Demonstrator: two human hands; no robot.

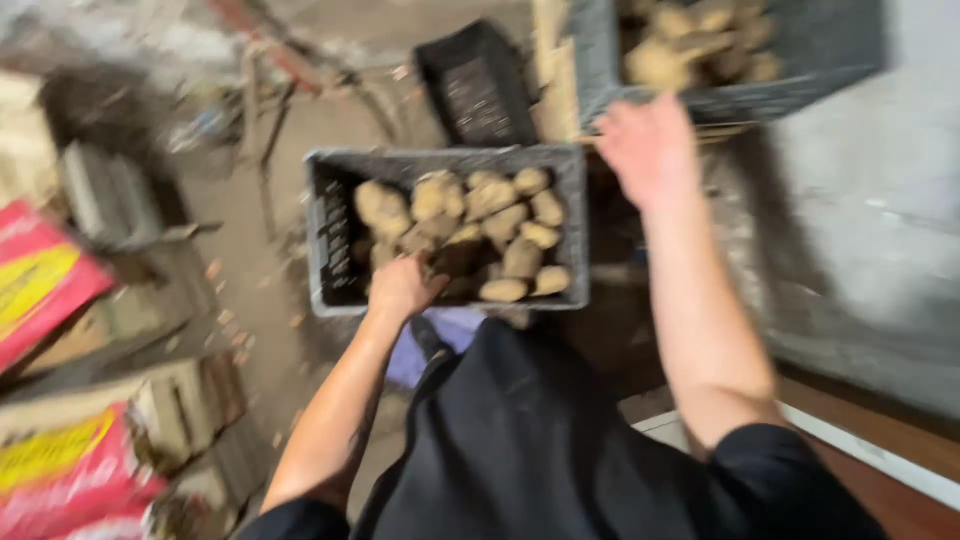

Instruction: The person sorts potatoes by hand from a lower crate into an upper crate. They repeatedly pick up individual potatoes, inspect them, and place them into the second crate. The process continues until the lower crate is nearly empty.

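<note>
Two crates [330, 230] part-full of potatoes [490, 200]; left hand [400, 285] grasping one at 6 o'clock, right hand [645, 145] on far crate [600, 60], grip unclear.

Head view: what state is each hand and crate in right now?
Left hand: inside the near crate, on the potatoes; grip blurred.
Right hand: at the far crate's front rim, grip unclear.
Near crate: partly filled with potatoes.
Far crate: holds potatoes.
Black crate: tilted, contents unclear.
</note>
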